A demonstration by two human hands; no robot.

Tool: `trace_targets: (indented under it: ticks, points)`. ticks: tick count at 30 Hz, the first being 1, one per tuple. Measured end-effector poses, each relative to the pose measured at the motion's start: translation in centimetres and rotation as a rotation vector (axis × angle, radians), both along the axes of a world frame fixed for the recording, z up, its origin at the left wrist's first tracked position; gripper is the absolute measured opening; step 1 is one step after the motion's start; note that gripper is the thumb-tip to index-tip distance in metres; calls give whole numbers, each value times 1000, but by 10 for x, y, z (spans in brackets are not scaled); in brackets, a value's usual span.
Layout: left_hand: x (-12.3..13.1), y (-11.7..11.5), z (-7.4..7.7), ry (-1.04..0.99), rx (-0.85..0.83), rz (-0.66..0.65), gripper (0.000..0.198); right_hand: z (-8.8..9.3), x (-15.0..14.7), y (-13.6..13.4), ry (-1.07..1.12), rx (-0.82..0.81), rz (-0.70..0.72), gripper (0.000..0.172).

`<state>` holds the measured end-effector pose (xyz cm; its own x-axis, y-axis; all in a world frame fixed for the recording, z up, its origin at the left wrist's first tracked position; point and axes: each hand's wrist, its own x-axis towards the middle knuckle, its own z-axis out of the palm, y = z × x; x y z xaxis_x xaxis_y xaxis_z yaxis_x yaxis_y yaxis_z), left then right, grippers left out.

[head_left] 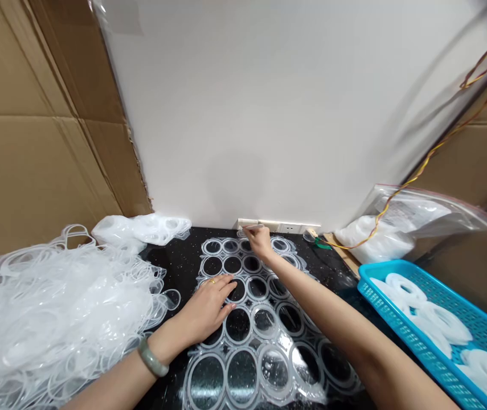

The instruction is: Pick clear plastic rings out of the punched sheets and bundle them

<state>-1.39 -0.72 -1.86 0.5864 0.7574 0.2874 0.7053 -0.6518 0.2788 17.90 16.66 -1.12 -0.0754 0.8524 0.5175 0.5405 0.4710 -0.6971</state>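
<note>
Pressing flat on a sheet of clear plastic rings (264, 336) on the black worktop (168, 250), the left hand (208, 303) lay open, fingers spread. The right hand (260, 242) reached the sheet's far end, its fingers pinched together on a small clear scrap (243, 230). A large heap of clear rings (50, 319) lay leftward; a blue plastic basket (391, 265) held white rings (426, 319) rightward.
</note>
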Motion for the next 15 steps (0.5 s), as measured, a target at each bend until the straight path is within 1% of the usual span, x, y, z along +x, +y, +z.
trace_targets:
  ticks: [3, 5, 8, 10, 12, 15]
  points:
    - [0, 2, 10, -31, -36, -11, 36, 7, 4, 12, 31, 20, -4, 26]
    - [1, 11, 16, -94, -43, -7, 30, 6, 4, 8, 26, 25, 61, 22]
    - [2, 34, 19, -133, -30, 47, 27, -5, -1, -7, 23, -7, 203, 15]
    - [2, 50, 16, -93, -40, 79, 31, -16, -6, -15, 85, -86, 286, 14]
    - [3, 62, 11, -39, -65, 94, 38, -26, -10, -19, 168, -179, 338, 19]
    - [2, 71, 1, 2, -75, 106, 41, -34, -13, -18, 251, -272, 371, 28]
